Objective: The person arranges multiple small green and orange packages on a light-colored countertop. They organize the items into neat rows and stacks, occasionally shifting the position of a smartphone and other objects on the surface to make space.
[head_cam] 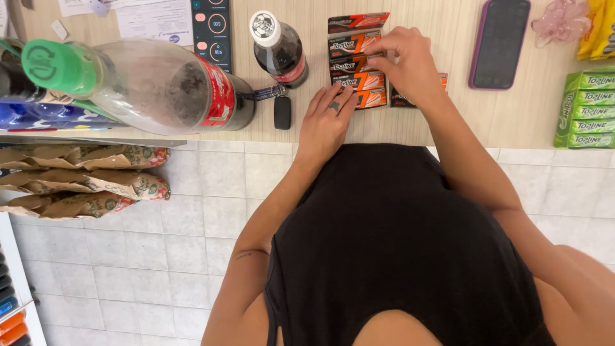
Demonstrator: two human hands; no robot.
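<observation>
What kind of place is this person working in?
Probably a small shop counter: both hands arrange orange gum packs, green gum packs are stacked at the right, and soda bottles stand nearby.

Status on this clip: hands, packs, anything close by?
Left hand flat on orange gum packs. Right hand gripping the stack's right side. Small cola bottle and car key just left.

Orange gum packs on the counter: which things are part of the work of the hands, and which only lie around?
In hand: orange gum packs, left hand, right hand.
Lying about: small cola bottle, big bottle, phone, car key, green gum packs.
</observation>
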